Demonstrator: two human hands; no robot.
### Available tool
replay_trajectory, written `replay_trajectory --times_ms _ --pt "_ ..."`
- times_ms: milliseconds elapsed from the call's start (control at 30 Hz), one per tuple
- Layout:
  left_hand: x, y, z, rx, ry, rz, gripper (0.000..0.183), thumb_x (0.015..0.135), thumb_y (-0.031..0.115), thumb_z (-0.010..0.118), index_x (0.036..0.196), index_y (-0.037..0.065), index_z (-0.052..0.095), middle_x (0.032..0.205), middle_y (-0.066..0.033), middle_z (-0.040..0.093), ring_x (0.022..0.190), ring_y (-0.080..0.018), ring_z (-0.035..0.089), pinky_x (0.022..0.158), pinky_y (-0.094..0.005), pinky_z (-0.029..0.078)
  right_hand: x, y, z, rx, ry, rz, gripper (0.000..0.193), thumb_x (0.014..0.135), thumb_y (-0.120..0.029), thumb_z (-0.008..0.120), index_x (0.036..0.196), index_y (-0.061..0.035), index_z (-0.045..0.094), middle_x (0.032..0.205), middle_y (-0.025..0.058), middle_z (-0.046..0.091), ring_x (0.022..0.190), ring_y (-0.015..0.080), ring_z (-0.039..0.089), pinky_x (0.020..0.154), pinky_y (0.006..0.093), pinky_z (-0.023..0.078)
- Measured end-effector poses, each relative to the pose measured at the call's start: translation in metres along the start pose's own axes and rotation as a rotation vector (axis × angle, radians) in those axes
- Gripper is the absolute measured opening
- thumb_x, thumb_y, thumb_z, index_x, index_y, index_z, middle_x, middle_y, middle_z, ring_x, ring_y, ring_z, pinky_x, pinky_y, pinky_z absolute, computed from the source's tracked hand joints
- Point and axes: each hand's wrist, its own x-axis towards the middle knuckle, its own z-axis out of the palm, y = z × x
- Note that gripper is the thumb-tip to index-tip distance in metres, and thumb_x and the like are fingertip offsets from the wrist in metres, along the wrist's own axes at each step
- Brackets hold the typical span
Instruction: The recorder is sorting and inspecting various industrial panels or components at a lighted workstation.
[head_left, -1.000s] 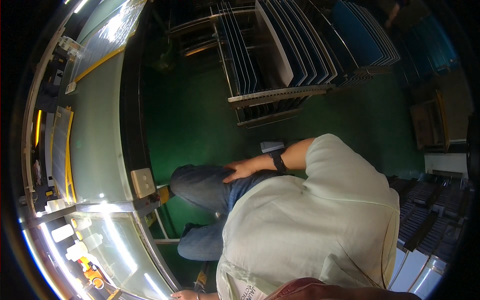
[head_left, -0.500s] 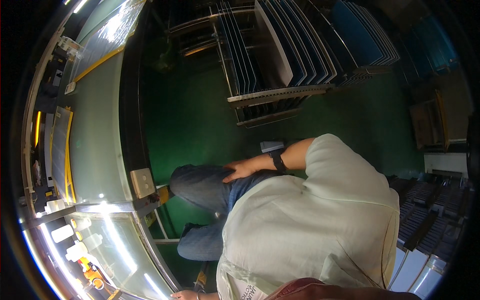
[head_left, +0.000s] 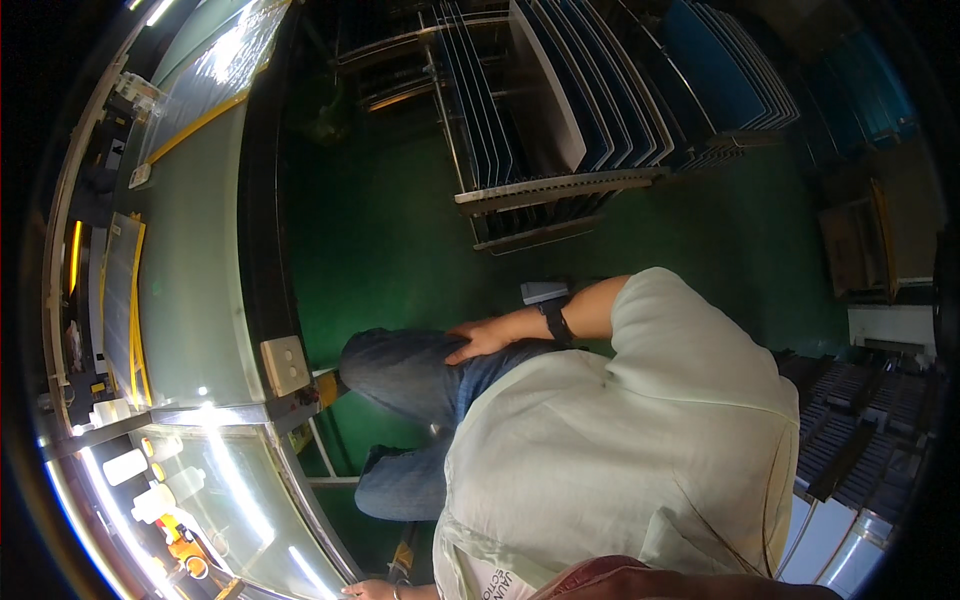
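My right hand (head_left: pixel 482 339) rests on the thigh of my blue jeans (head_left: pixel 395 375), with fingers spread and nothing in it; a dark watch (head_left: pixel 554 318) is on that wrist. At the bottom edge of the picture, my left hand (head_left: pixel 372 590) lies at the metal-framed edge of a lit glass-topped table (head_left: pixel 250 470). The frame cuts this hand off, and its finger pose is unclear. I am seated, my knees pointing at the table. On the glass are white bottles (head_left: pixel 125 467) and an orange object (head_left: pixel 188 553) whose kind I cannot make out.
A long pale work surface (head_left: pixel 195 290) runs up the left, carrying yellow-edged clear sheets (head_left: pixel 125 300). A switch box (head_left: pixel 286 364) is fixed at its corner. Racks of upright panels (head_left: pixel 590 90) stand on the green floor (head_left: pixel 390 220) at the back. Dark slatted stacks (head_left: pixel 850 420) are at right.
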Motion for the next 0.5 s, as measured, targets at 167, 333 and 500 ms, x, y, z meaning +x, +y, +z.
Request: replay_trajectory --times_ms 167,333,500 --pt "0.004 0.011 -0.013 -0.009 -0.042 -0.026 0.021 0.086 0.018 0.045 0.097 0.006 0.058 0.09 -0.0151 0.06 0.075 -0.0354 0.057 0.055 -0.0536 0.042 0.001 0.006 -0.002 -0.024 0.018 0.004 0.092 0.077 -0.066 0.047 0.133 0.004 0.031 0.137 0.0238 0.032 0.128 0.0345 0.03 0.105 0.0361 0.026" --pt "0.008 0.017 -0.011 -0.011 -0.04 -0.036 0.021 0.086 0.018 0.045 0.098 0.007 0.057 0.09 -0.0149 0.06 0.076 -0.0356 0.057 0.055 -0.0542 0.041 0.011 0.013 -0.007 -0.019 0.03 -0.001 0.091 0.077 -0.066 0.048 0.134 0.0033 0.03 0.137 0.0236 0.032 0.128 0.0344 0.03 0.105 0.0363 0.026" --pt "0.031 -0.003 -0.023 -0.124 -0.25 -0.151 0.033 0.088 0.029 0.044 0.113 0.009 0.049 0.111 -0.0134 0.049 0.098 -0.0322 0.046 0.075 -0.0505 0.033 0.007 -0.03 -0.011 -0.018 0.012 -0.08 0.086 0.079 -0.061 0.051 0.133 0.0033 0.031 0.136 0.024 0.034 0.126 0.034 0.033 0.104 0.0367 0.028"
